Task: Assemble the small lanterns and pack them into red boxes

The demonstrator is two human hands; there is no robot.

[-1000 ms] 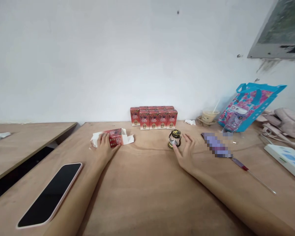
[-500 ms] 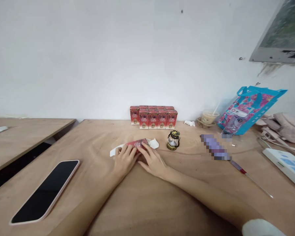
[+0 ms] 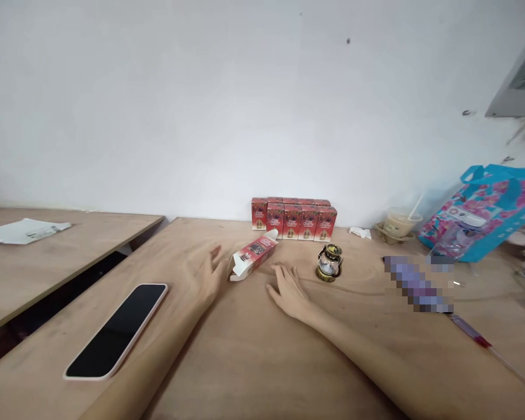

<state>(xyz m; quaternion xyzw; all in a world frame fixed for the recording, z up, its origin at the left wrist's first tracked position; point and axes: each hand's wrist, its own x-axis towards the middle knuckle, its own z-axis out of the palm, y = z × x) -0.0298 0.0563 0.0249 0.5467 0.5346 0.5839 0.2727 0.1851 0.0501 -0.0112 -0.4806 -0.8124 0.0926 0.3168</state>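
A red and white cardboard box (image 3: 256, 254) lies on its side on the wooden table, its end flaps folded out. My left hand (image 3: 210, 275) is just left of its nearer end, thumb and fingers apart, slightly blurred; I cannot tell whether it touches the flap. To the right of the box, my right hand (image 3: 290, 291) rests on the tabletop with fingers stretched out, holding nothing. A small bronze-coloured lantern (image 3: 329, 263) stands upright beyond my right hand.
Red boxes (image 3: 292, 221) stand in rows by the wall. A phone (image 3: 118, 332) lies at left. To the right are a drink cup (image 3: 400, 223), a crumpled tissue (image 3: 360, 233), a blue floral bag (image 3: 485, 216) and a screwdriver (image 3: 470, 331). White packaging (image 3: 26, 231) lies on the neighbouring table.
Both hands have come off the box and moved apart to either side of it. The box has turned, now lying diagonally. The camera view has swung a little left.
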